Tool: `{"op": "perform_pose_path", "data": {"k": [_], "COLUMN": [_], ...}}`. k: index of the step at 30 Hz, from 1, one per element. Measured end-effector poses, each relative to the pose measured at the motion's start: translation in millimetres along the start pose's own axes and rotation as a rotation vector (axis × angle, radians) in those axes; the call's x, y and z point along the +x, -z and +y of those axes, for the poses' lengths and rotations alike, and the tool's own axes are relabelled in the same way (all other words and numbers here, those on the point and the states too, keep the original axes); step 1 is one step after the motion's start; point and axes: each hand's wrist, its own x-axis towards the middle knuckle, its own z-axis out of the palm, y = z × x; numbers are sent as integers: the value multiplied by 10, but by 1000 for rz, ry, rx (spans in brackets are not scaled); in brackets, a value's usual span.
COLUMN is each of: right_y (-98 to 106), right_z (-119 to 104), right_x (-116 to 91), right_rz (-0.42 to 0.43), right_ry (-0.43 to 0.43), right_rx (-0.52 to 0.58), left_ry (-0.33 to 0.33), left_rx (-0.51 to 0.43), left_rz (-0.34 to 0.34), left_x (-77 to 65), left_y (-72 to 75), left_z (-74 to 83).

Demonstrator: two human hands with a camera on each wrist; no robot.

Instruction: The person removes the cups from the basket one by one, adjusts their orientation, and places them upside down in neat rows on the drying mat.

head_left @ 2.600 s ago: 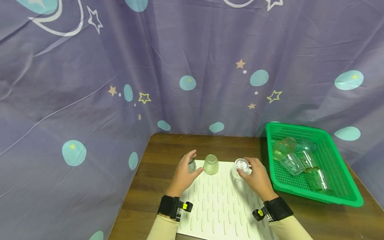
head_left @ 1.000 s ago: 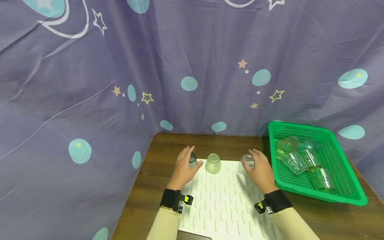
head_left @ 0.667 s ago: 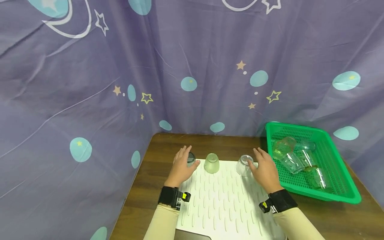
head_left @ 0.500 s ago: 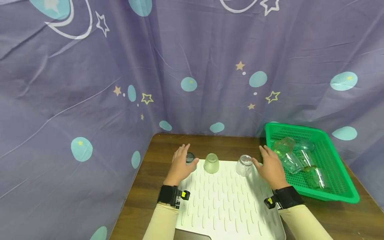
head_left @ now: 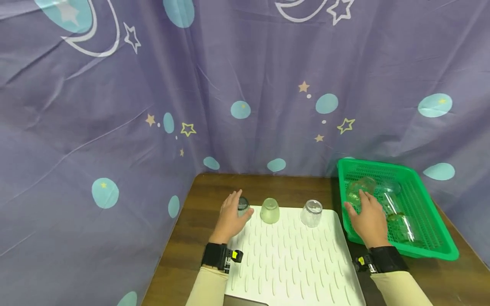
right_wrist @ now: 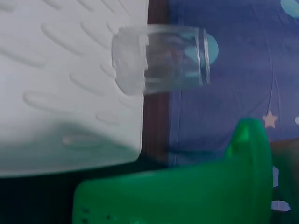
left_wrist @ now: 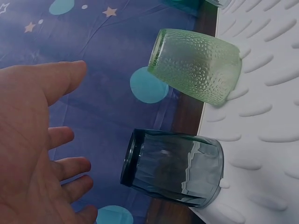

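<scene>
Over the left side of the green basket (head_left: 428, 251), the right hand (head_left: 369, 222) is being held with its thumb and fingers spread; no glass is being gripped as far as is seen, and whether one is being touched cannot be told. By the far-left corner of the white mat (head_left: 291, 263), the left hand (head_left: 228, 219) is being held with its fingers parted, beside the dark blue glass (left_wrist: 173, 168) but apart from it. At the right fingertips, the yellowish glass (head_left: 354, 194) is being partly covered, its long axis hard to tell. To the right of that hand, a lying glass (head_left: 389, 202) is being cradled in the basket, its long axis pointing roughly away from the person. The basket's glasses are being overhung by the right hand, clearly the nearer; the left is being separated from them by the mat's width. Along the mat's far edge, a row is being formed by the dark blue glass, a green glass (head_left: 269, 211) and a clear tumbler (head_left: 311, 214), all seemingly upside down. Mat and basket are being carried by the tabletop (head_left: 180, 250).
</scene>
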Motion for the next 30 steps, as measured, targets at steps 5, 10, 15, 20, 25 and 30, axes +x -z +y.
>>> {"op": "perform_pose_path", "data": {"k": [5, 10, 15, 20, 25, 30], "right_y": [37, 20, 30, 72, 148, 210], "right_z": [98, 161, 211, 219, 217, 247], "right_x": [-43, -49, -28, -4, -1, 4], "right_rz": [-32, -89, -125, -197, -268, -320], "right_ry": [-43, -86, -132, -166, -193, -217], "right_rx": [-18, -31, -75, -99, -116, -125], "left_ry": [25, 37, 25, 29, 50, 56], "left_rx": [-17, -15, -10, -11, -11, -32], "left_rz": [-10, -13, -8, -5, -9, -6], "left_x": [-34, -43, -27, -30, -36, -41], "left_y": [-38, -33, -32, -42, -58, -44], "left_z": [-24, 1, 11, -5, -19, -3]}}
